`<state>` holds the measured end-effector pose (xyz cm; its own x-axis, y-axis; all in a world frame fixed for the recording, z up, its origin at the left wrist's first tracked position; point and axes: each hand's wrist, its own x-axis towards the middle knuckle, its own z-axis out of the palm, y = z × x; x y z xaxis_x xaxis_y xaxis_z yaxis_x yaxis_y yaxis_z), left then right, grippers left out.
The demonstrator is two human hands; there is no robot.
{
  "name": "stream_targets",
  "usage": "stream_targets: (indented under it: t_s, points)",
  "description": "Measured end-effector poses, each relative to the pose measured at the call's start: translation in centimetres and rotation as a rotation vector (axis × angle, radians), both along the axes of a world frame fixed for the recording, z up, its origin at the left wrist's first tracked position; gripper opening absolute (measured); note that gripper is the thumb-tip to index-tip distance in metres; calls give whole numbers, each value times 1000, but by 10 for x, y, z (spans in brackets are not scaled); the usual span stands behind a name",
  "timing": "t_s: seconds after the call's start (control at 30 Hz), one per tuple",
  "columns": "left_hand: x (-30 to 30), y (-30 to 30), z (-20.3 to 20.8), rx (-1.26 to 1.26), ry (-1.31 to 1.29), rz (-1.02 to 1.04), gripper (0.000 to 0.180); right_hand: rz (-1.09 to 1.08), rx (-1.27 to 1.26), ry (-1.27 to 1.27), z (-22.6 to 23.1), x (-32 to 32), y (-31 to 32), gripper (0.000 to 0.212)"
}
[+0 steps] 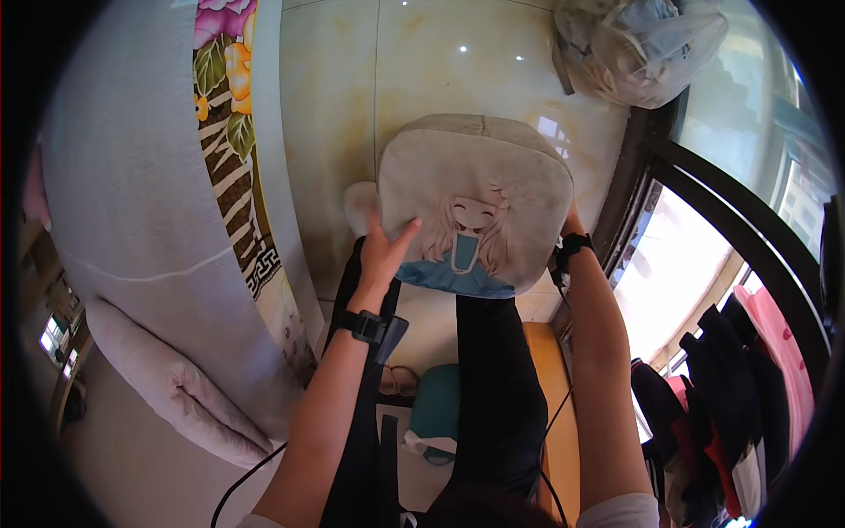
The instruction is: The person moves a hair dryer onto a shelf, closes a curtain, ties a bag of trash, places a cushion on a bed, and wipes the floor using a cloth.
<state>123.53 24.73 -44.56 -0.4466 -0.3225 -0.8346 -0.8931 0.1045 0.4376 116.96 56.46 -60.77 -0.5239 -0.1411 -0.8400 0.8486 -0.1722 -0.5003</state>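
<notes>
Between my hands is a pale grey, thick padded cushion (519,211) with rounded corners, printed with a long-haired cartoon girl in a blue dress. My left hand (385,253) grips its lower left side, the thumb lying on the printed face. On the right edge rests my right hand (570,222), its fingers mostly hidden behind the cushion. A small rounded pale piece (359,207) shows beside the cushion's left side; I cannot tell whether it is attached. Both wrists wear black straps, the left one (374,327) carrying a small dark block.
A bed with a grey sheet (141,176) and a floral side panel (231,106) runs along the left. Glossy tiles (330,88) cover the floor. A clear plastic bag (642,53) stands far right by a glass door. Dark clothes (713,378) hang at right. A teal object (436,405) sits between my legs.
</notes>
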Motion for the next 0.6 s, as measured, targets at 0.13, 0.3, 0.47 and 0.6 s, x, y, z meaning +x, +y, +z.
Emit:
stream_targets:
  t_s: [0.13, 0.3, 0.47, 0.6]
  points:
    - [20, 5, -2, -39, 76, 62, 69, 789, 894, 205, 57, -9, -29, 37]
    - [8, 10, 37, -92, 139, -40, 68, 771, 1030, -14, 177, -14, -10, 38]
    - [-52, 21, 180, 304, 364, 169, 34, 739, 1045, -85, 279, 45, 40, 41]
    - [-92, 35, 320, 532, 610, -31, 24, 599, 1043, -41, 354, 92, 43, 42]
